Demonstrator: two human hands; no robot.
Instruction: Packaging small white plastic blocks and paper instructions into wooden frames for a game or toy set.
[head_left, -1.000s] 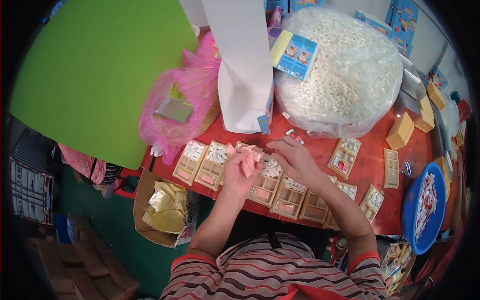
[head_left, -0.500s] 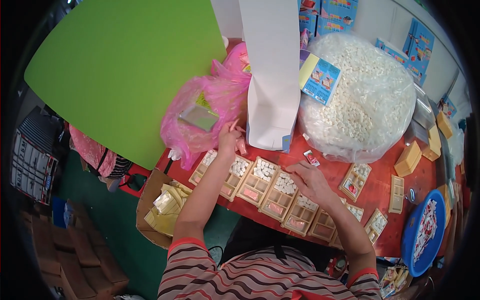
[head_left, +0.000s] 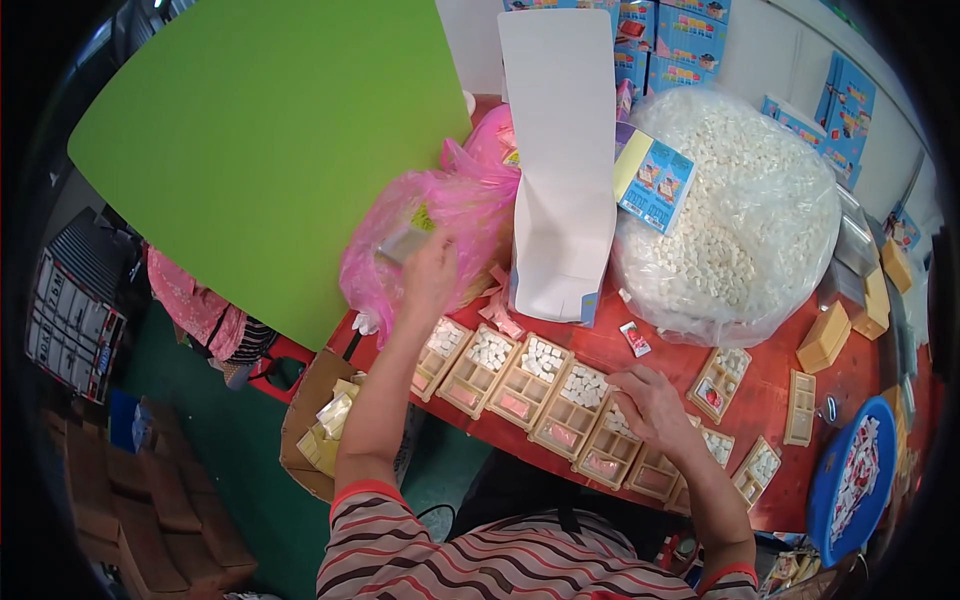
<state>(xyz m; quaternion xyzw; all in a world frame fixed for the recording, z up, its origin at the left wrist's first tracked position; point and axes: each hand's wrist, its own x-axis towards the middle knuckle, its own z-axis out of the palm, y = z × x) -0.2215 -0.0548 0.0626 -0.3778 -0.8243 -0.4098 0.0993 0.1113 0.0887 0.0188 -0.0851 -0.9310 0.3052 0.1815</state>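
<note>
My left hand (head_left: 431,268) is over the pink plastic bag (head_left: 395,205), close to a clear box (head_left: 402,243) inside it. Its fingers are blurred, so any held thing cannot be made out. My right hand (head_left: 652,405) hovers at a light wooden-coloured compartment tray (head_left: 610,446), its bent fingers slightly apart by the small white pieces (head_left: 619,422). No held thing shows in it. Several similar trays stand in a row along the near table edge, with white pieces in their far parts and pink pieces (head_left: 516,404) in some nearer compartments.
A big clear bag of white pieces (head_left: 725,235) stands at the back right, beside a tall open white box (head_left: 565,220). Pink packets (head_left: 500,308) lie before the box. A blue basin (head_left: 852,480) sits right. A green panel (head_left: 270,150) rises left; a cardboard carton (head_left: 305,430) stands below.
My left hand has moved left and up from beside the white box to the pink bag. My right hand has shifted right and nearer, to another tray. The whole view has shifted slightly.
</note>
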